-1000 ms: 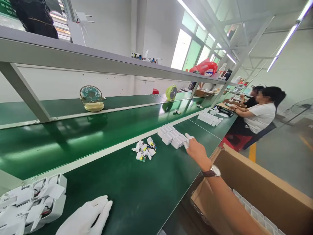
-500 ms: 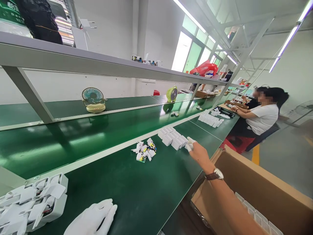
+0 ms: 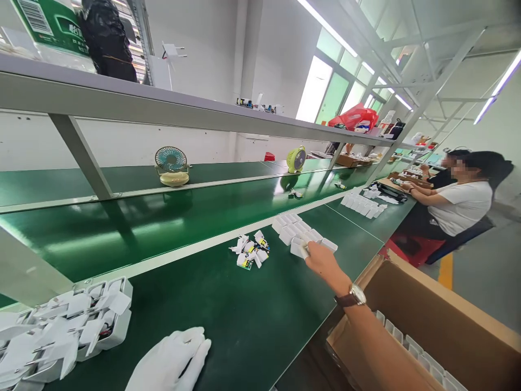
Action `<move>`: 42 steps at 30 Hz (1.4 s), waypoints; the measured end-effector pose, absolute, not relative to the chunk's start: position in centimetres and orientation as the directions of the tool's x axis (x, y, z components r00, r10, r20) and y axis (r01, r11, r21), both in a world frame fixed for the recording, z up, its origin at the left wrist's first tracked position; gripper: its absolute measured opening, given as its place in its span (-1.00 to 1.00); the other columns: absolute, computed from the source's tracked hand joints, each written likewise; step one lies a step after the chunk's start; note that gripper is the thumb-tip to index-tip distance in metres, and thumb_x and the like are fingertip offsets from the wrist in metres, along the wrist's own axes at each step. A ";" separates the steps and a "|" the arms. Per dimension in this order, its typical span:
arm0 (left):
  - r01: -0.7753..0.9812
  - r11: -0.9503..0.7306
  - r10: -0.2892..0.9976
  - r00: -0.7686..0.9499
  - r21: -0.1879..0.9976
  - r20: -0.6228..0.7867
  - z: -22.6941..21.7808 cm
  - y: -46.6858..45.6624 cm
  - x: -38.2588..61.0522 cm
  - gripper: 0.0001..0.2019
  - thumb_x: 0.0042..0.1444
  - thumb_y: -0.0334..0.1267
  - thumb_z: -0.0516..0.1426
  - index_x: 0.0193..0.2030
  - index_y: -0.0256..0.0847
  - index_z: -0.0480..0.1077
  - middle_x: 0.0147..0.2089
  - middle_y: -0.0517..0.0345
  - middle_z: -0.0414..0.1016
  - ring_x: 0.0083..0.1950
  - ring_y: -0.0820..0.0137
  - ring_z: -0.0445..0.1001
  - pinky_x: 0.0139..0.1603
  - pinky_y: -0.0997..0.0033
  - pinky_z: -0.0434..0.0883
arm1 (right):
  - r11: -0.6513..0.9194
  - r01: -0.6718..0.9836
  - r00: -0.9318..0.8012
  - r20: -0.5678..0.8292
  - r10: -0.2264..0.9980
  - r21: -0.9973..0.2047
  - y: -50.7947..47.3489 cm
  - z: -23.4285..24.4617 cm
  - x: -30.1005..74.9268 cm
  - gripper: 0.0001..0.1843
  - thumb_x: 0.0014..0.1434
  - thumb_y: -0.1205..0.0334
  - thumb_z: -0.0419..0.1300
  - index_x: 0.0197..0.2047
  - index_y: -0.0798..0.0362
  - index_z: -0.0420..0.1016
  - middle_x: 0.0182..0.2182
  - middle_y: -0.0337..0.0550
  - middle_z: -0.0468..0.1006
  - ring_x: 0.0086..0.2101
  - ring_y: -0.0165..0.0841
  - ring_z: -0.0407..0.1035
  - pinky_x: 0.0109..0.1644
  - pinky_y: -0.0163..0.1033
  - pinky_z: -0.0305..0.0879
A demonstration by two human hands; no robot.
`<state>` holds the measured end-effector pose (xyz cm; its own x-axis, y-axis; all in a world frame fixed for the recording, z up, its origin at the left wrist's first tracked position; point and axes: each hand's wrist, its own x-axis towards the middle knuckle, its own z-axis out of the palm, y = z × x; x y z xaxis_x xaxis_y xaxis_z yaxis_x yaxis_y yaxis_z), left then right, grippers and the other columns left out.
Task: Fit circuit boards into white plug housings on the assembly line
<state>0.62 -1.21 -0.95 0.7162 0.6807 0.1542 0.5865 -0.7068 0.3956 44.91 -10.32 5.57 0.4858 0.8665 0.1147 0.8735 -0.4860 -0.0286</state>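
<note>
My right hand (image 3: 324,264), with white coverings on its fingertips and a watch at the wrist, is at the near edge of a group of small white plastic cases (image 3: 290,221). Its fingers are closed on the front white plastic case (image 3: 297,247); the far side of the grip is hidden. Left of that group lies a small heap of circuit boards with white parts (image 3: 251,251). My left hand (image 3: 170,359), in a white glove, rests flat over the green bench (image 3: 195,304) with its fingers stretched out and nothing in them.
White cases filled with wired parts (image 3: 77,326) stand at the left. A cardboard box (image 3: 439,304) holding white cases is below the bench edge at right. Two small fans (image 3: 172,165) stand at the back under a shelf (image 3: 195,111). Co-workers (image 3: 464,195) sit farther along.
My right hand has moved from the right side of the white cases to the front one and closed on it. The view has turned slightly left; my left hand stays flat.
</note>
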 end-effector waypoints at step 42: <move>0.673 -0.319 0.909 0.418 0.667 0.013 0.2 -0.9 1.2 -0.46 0.31 0.01 0.03 0.39 -0.05 0.25 0.27 0.01 0.42 0.27 0.12 0.42 0.24 0.15 0.37 | 0.027 0.639 0.343 0.316 0.884 -0.769 -1.6 5.6 37.2 -0.52 0.42 0.03 -0.05 0.22 0.06 0.47 0.02 0.00 0.61 -0.05 -0.17 0.52 0.00 -0.05 0.54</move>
<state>1.21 -0.89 0.21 0.4176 0.9085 0.0131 0.6734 -0.3191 0.6668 37.20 -1.63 5.56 0.3433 0.8845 0.3159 0.6390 0.0265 -0.7688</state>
